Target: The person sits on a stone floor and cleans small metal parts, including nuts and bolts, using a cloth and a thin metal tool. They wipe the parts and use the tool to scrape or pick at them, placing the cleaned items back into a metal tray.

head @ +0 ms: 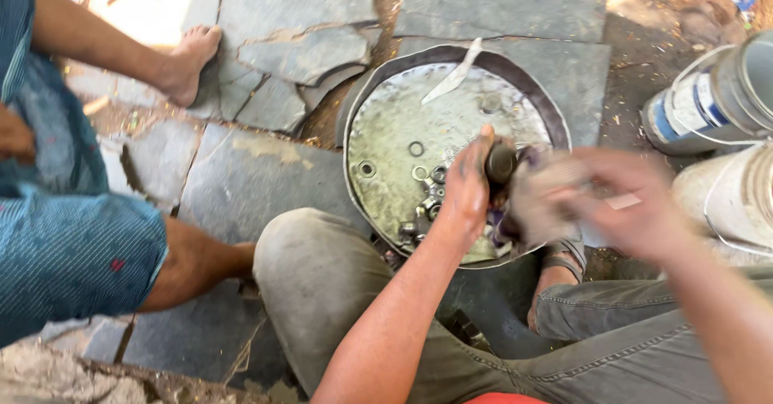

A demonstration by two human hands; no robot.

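1. Left hand (465, 191): clenched around a dark cylindrical part (501, 163), held over the near right side of the pan.
2. Right hand (624, 203): motion-blurred; appeared to press a pale rag (539, 199) against the cylindrical part, though the blur hid how its fingers were set.
3. Round metal pan (378, 130): lay on the stone paving (266, 179), its floor wet and greenish, just ahead of the person's bent knees.
4. Nuts and washers (425, 203): clustered in the pan beside the left hand; one loose ring (415, 148) lay apart near the centre.
5. Flat metal strip (453, 76): rested across the pan's far rim.
6. Paint cans (708, 106): stood at right, well apart from the pan.
7. Second person (72, 243): sat at left in blue clothing, bare foot (189, 62) on the stones.
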